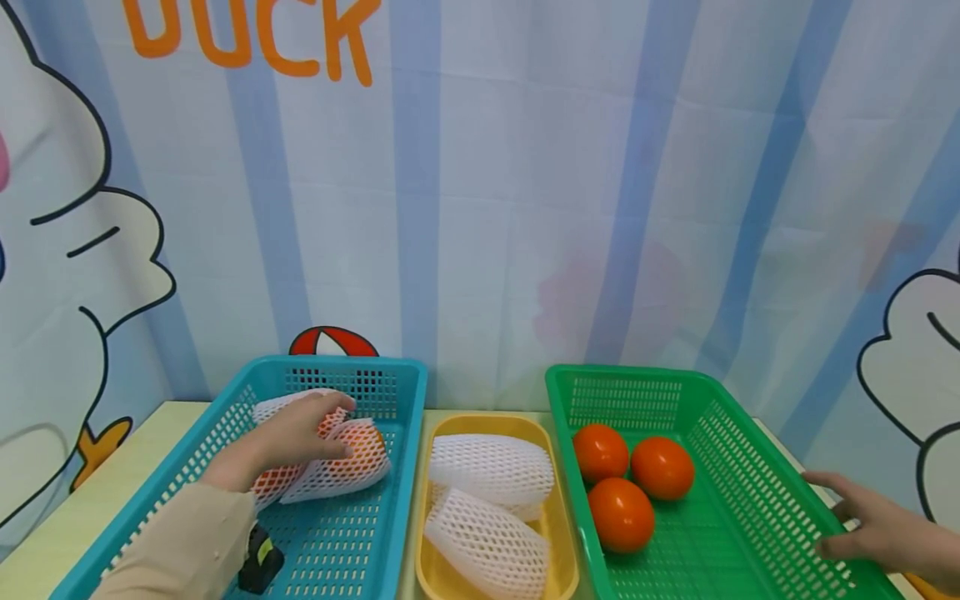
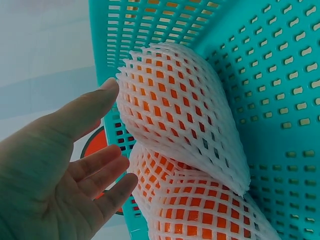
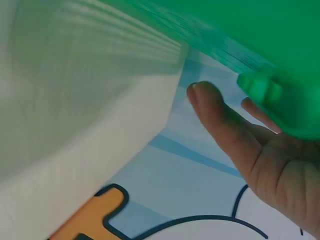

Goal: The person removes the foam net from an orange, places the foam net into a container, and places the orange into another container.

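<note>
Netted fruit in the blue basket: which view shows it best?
Left wrist: the netted fruit looks largest, its mesh sharp, though the lowest piece is cut off. The head view shows it smaller, partly behind the left hand; the right wrist view shows none.

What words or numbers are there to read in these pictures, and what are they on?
"DUCK": big orange letters on the striped curtain, with their tops cut off by the picture's edge.
Faint reddish patch on the curtain's right side: too blurred to tell if it is a letter.
Black thing by the left sleeve: a yellow-green mark, no readable word.
Blue basket and green basket: no writing shows.
</note>
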The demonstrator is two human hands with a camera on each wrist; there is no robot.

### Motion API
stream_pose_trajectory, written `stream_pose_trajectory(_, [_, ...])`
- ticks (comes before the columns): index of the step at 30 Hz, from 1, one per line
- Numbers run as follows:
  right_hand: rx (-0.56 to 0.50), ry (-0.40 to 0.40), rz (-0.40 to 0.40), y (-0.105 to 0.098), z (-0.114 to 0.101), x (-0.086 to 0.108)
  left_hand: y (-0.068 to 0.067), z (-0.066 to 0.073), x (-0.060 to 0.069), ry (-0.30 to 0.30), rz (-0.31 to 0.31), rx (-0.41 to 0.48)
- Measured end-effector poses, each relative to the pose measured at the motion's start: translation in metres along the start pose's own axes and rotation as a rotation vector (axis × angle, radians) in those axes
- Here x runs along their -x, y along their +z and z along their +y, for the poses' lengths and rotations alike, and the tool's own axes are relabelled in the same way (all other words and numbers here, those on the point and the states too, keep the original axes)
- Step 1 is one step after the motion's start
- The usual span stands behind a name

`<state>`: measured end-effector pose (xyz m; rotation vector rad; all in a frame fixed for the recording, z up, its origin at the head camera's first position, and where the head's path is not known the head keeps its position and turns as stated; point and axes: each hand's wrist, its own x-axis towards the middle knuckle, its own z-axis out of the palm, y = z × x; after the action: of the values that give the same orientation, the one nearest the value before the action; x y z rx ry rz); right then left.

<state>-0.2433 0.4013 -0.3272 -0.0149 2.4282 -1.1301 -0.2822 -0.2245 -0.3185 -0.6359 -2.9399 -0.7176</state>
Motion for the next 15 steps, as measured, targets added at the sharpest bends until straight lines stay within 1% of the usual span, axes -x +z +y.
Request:
stream_pose_trajectory(2, [-0.045, -0.031, -0.031, 0.0015, 0.0036, -0.0018, 0.0006, -0.0002, -0.0003, -0.004, -0.008, 0.007])
stream_pose_trajectory(4, [-0.057, -0.030, -0.036, 0.0029, 0.0058, -0.0040, 0.0012, -0.0003, -0.0009, -0.008, -0.015, 0.007])
stream_pose_trajectory(10, [-0.057, 0.055, -0.001, 0.0082, 0.0069, -0.0099, 0.0038, -0.0015, -0.0025, -0.010, -0.034, 0.009])
stream_pose_trajectory(12, [-0.066, 0.067, 0.002, 0.0094, 0.0068, -0.0103, 0.0046, -0.0020, -0.0028, -0.013, -0.045, 0.019])
stream_pose_trajectory(15, [-0.077, 0.057, 0.004, 0.0103, 0.0075, -0.0098, 0.0059, -0.0021, -0.0035, -0.015, -0.056, 0.026])
